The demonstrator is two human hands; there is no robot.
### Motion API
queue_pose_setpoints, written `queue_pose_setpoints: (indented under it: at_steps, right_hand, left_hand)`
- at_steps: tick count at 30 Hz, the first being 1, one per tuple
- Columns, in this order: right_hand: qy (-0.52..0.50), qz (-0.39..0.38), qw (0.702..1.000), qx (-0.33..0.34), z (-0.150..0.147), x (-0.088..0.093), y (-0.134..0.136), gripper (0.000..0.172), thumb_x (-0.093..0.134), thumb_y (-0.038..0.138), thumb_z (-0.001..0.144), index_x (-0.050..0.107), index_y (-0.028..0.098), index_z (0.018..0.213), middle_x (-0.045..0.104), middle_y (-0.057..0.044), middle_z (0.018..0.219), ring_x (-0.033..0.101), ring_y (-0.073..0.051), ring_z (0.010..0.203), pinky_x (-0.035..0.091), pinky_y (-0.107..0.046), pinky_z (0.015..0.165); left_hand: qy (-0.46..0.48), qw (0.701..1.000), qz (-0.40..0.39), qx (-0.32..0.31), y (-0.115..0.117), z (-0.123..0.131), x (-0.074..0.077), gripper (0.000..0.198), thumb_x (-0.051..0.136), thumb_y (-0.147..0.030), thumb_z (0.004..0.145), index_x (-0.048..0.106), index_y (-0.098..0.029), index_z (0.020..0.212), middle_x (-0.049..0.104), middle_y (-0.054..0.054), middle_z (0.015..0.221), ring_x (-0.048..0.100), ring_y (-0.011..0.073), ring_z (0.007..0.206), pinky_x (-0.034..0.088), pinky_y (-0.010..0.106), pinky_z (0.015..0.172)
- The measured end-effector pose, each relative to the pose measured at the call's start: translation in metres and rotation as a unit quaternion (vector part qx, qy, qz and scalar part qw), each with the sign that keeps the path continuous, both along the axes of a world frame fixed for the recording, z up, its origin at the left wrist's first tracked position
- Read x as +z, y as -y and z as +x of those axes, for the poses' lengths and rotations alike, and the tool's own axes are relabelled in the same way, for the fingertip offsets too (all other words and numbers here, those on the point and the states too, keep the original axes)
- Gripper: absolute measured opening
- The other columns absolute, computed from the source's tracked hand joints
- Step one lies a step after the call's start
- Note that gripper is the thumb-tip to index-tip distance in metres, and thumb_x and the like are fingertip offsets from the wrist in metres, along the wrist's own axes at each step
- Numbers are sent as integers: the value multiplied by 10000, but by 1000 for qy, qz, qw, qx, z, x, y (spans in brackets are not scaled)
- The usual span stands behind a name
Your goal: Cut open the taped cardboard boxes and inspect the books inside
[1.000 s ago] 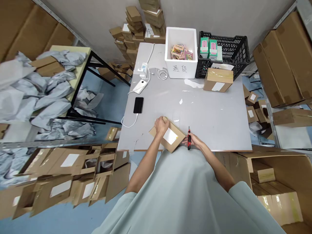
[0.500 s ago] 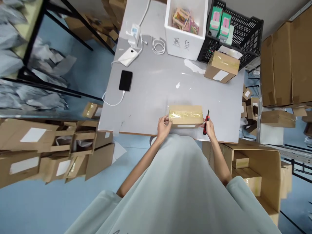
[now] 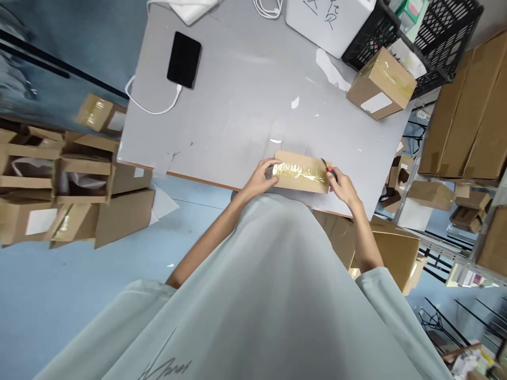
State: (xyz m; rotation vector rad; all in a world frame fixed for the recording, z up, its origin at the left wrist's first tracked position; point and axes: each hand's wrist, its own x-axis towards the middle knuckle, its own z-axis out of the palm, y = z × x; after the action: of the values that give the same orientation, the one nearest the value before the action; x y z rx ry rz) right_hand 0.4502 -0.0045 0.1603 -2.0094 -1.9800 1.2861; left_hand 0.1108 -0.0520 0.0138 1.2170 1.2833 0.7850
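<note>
A small cardboard box [image 3: 299, 182] lies at the near edge of the table, with shiny clear tape running along its top. My left hand [image 3: 259, 178] grips the left end of this box, thumb and fingers bent around it. In my right hand [image 3: 344, 189] is a red and black utility knife [image 3: 331, 171], held at the right end of the box. Its dark blade points up and left over the right part of the box top. Whether the blade touches the cardboard or tape, I cannot tell.
On the grey table [image 3: 237, 116] are a black phone [image 3: 184, 59] on a white cable, another taped box [image 3: 381, 84] and paper scraps. A white bin [image 3: 328, 21] and black crate [image 3: 447, 31] stand at the back right. Cartons [image 3: 124, 216] are stacked left of the table.
The view has moved closer and tilted. The knife has swung from upright beside the box to a slant over its right end, and my right hand has moved in against the box.
</note>
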Motion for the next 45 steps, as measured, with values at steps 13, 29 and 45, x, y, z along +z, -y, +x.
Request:
queue_pose_setpoints:
  at_steps: [13,29,45]
  right_hand:
    - [76,-76,939,326,-105,-20,-56,539,574,643,1183,755,141,1264,778,-79,913,787,-333,1048,520,-414,1055]
    - [270,-163,844,435,-179,52,-71,650,304,565,1241,753,143,1450,839,-225,1309,798,-365,1204,556,-394,959]
    - [334,-152,807,463,-193,45,-63,542,370,403,1246,784,81,1382,831,-286,1308,816,-387,1260,628,-405,987]
  left_hand:
    - [62,998,-7,-7,5,-8,-3,601,685,-358,983,699,-276,1578,522,110,1725,441,344,1694,548,510,1284]
    - [72,997,-15,33,7,2,-4,622,680,-275,931,733,-333,1548,529,90,1729,510,341,1646,570,504,1271]
    - [-2,999,14,49,10,18,-6,620,670,-270,926,748,-303,1540,582,104,1694,549,333,1614,611,482,1219]
